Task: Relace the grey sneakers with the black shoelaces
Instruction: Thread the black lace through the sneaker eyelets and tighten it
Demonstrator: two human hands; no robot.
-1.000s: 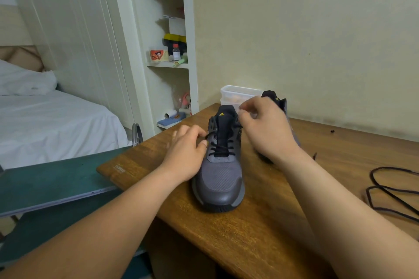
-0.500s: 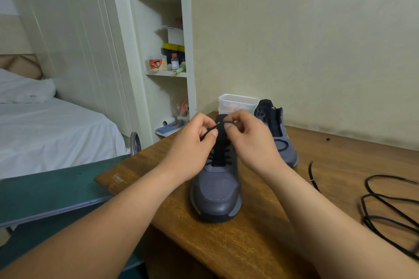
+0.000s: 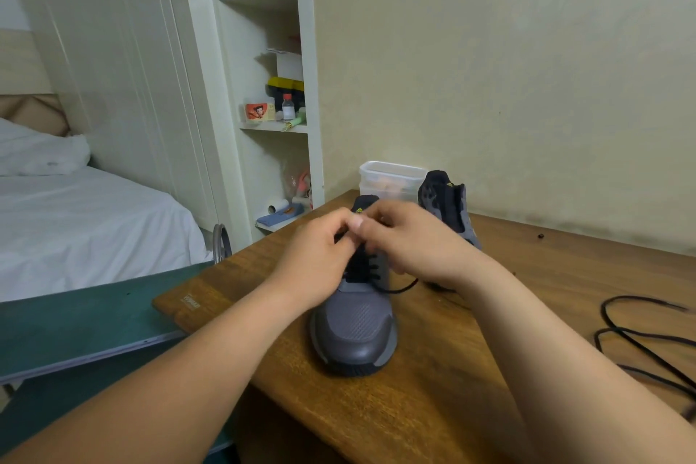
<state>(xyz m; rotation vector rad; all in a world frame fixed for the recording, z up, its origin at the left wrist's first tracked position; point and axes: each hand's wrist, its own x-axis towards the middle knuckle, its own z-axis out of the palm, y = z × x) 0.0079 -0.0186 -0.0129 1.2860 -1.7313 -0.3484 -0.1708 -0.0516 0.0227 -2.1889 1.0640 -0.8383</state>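
Item: grey mesh sneaker (image 3: 356,331), toe towards the near edge of the brown wooden table (image 3: 433,407), close to its left corner. Left hand (image 3: 316,260) and right hand (image 3: 418,241) curl fingertip to fingertip over the tongue, pinching its black shoelace (image 3: 399,289). Bare wood lies to the right, up to a loose black lace (image 3: 640,339). Second grey sneaker (image 3: 446,200) stands far. Yellow tongue logo (image 3: 359,209) and pale corner stamp (image 3: 191,301) are unreadable.

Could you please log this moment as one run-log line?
step: lacing near grey sneaker | left hand: pinches black shoelace by tongue | right hand: pinches same lace | spare shoelace: loose on wooden table, right
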